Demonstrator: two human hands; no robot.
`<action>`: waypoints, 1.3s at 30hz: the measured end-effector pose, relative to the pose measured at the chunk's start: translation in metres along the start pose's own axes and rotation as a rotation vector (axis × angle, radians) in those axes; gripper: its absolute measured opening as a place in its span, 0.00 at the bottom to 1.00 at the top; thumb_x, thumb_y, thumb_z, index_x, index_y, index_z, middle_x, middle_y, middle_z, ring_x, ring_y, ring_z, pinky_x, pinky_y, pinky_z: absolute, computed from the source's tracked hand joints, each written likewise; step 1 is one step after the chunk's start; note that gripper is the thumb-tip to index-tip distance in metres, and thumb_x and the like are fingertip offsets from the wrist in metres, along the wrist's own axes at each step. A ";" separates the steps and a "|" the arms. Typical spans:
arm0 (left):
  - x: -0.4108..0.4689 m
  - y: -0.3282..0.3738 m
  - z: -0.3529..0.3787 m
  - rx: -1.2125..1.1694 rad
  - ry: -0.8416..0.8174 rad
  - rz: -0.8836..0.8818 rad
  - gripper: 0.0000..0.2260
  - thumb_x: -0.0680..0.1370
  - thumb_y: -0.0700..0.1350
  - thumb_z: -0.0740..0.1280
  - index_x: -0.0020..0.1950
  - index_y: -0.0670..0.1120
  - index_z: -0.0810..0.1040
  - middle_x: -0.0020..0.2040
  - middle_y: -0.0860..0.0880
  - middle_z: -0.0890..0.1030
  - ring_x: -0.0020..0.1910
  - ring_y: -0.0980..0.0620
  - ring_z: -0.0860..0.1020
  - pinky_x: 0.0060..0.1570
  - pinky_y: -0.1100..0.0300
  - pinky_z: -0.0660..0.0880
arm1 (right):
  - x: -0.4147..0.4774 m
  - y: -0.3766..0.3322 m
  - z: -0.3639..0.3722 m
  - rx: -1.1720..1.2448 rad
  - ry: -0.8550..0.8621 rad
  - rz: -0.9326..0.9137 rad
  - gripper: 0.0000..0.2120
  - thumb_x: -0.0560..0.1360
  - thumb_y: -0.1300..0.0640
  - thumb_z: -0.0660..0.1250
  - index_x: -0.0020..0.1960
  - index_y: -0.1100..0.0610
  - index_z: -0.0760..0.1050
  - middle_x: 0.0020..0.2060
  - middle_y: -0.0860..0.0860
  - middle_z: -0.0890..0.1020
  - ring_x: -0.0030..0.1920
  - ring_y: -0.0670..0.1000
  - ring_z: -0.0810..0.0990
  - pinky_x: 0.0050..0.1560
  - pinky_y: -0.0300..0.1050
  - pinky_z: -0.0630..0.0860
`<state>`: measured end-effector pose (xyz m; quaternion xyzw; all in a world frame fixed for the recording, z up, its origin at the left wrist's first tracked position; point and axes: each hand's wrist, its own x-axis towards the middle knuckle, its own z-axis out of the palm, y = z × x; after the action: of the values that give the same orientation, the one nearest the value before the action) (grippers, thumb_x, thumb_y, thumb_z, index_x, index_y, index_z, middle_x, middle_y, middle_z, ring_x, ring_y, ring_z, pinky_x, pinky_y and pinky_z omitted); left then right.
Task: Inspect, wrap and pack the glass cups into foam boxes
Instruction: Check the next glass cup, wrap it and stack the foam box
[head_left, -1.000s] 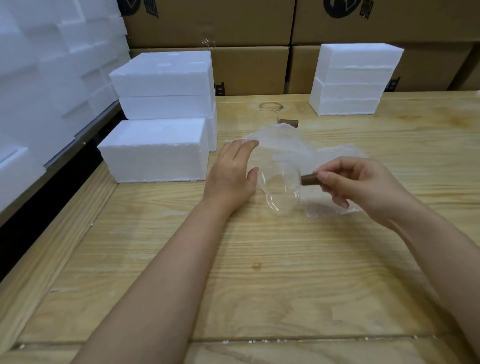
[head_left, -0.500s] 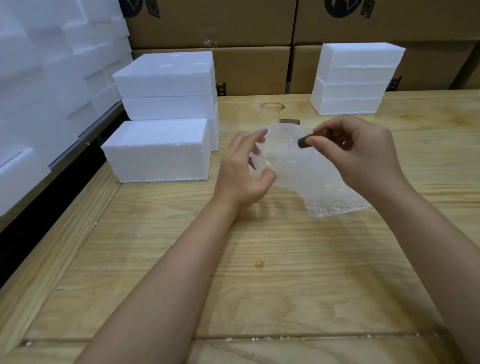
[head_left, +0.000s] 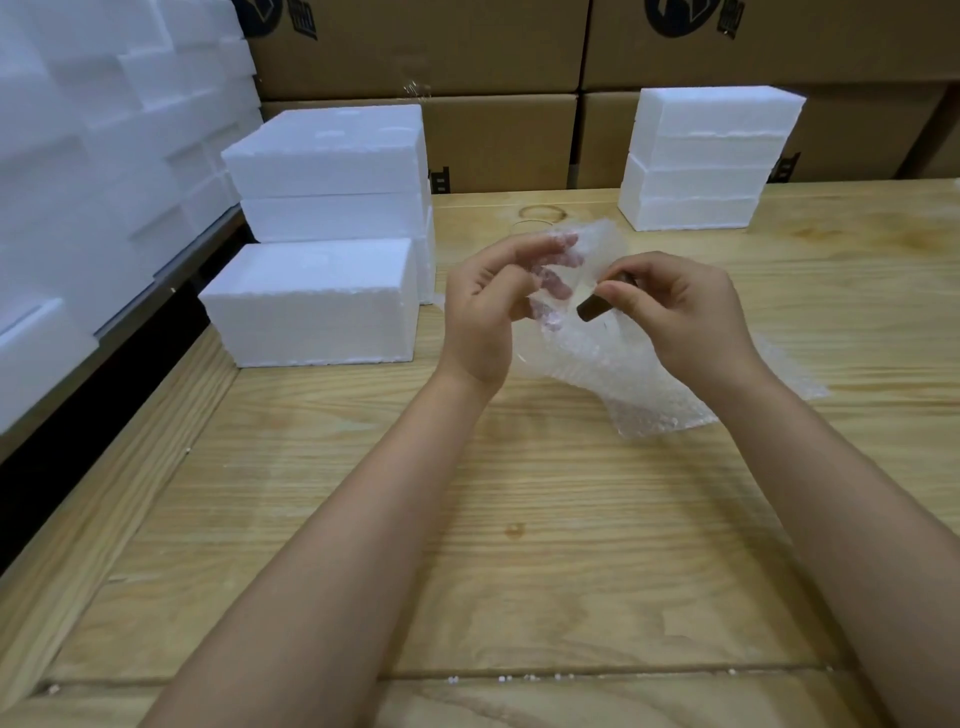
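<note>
Since a second ago the cup (head_left: 566, 288) has come up off the surface (head_left: 519, 545). In the last half second the left hand (head_left: 480, 317) has risen, and the wrap (head_left: 654, 389) has been drawn up over its fingertips.

The left hand's fingers curl round the cup from 9 o'clock, their tips blurred through glass and wrap. I cannot tell whether the thumb touches the glass. The right hand (head_left: 685, 312), at 3 o'clock of the cup, pinches the dark handle (head_left: 592, 310) between thumb and forefinger, with the other fingers curled in. The cup hangs clear of the surface between the two hands, its outline hard to trace.

The wrap's upper edge stands at 12 o'clock above the cup. The rest trails toward 5 o'clock under the right wrist and lies crumpled on the surface.

At 9 o'clock of the left hand sits a foam box (head_left: 311, 301), with a foam stack (head_left: 332, 166) just behind it at 11 o'clock. A band (head_left: 543, 212) lies on the surface at 12 o'clock, beyond the wrap. A second stack (head_left: 706, 156) stands at 1 o'clock, well apart. Cartons (head_left: 415, 47) line the far edge, and foam pieces (head_left: 78, 156) pile up at 10 o'clock, off the surface.
</note>
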<state>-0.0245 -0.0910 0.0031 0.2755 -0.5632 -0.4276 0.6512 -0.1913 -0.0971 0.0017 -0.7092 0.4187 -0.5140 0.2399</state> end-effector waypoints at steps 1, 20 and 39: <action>0.001 0.002 -0.001 -0.002 -0.007 0.001 0.18 0.69 0.35 0.57 0.53 0.42 0.81 0.44 0.42 0.83 0.38 0.47 0.79 0.32 0.57 0.74 | 0.000 0.001 0.000 0.017 0.023 0.010 0.06 0.75 0.59 0.69 0.41 0.50 0.79 0.35 0.40 0.84 0.43 0.51 0.83 0.47 0.44 0.79; 0.001 -0.021 -0.037 0.310 -0.275 -0.266 0.23 0.63 0.54 0.76 0.56 0.51 0.79 0.49 0.54 0.85 0.50 0.52 0.83 0.41 0.58 0.80 | -0.002 -0.012 -0.006 0.595 0.243 0.376 0.11 0.76 0.57 0.67 0.37 0.57 0.81 0.28 0.47 0.82 0.28 0.43 0.80 0.29 0.33 0.74; -0.001 -0.030 -0.042 0.098 -0.142 -0.421 0.32 0.63 0.57 0.71 0.62 0.39 0.76 0.58 0.36 0.80 0.58 0.38 0.78 0.64 0.40 0.71 | 0.036 -0.016 -0.034 0.361 0.269 0.545 0.17 0.76 0.68 0.62 0.63 0.59 0.72 0.48 0.56 0.80 0.42 0.53 0.83 0.38 0.42 0.81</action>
<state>0.0086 -0.1099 -0.0319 0.3876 -0.5578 -0.5442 0.4924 -0.2127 -0.1161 0.0450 -0.4436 0.5226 -0.5857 0.4326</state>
